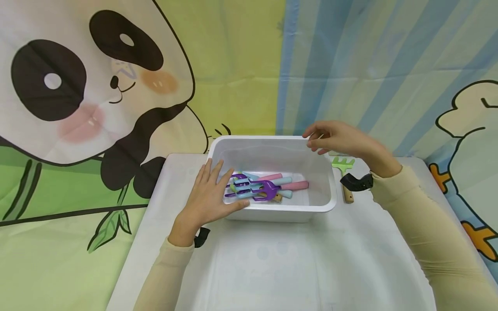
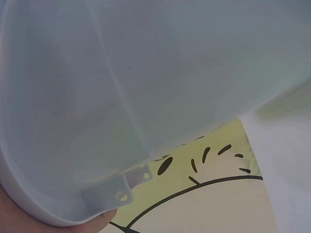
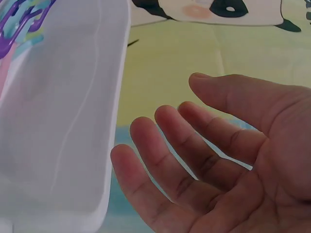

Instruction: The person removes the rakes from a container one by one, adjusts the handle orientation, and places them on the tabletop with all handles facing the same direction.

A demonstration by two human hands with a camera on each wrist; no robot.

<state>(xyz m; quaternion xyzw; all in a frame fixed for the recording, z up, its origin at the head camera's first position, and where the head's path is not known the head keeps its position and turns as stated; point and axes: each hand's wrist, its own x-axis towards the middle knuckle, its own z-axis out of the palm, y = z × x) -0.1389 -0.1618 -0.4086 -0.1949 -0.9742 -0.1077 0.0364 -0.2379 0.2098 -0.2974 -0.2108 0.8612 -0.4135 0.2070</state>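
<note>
A white plastic bin (image 1: 280, 208) stands on the table with small hand rakes (image 1: 268, 188) lying in it; their purple and light blue tines overlap, and pink and light blue handles point right. My left hand (image 1: 208, 194) rests on the bin's left front corner with fingers spread. The left wrist view shows the bin's outer wall (image 2: 146, 73) and part of that hand at the rim. Beside the back right corner, my right hand (image 1: 336, 137) is raised with loosely bent fingers. In the right wrist view its palm (image 3: 272, 179) holds nothing.
A green rake (image 1: 344, 168) with a wooden handle lies on the white table (image 1: 268, 263), right of the bin. Behind hangs a printed cloth (image 1: 237, 65) with a panda and blue stripes.
</note>
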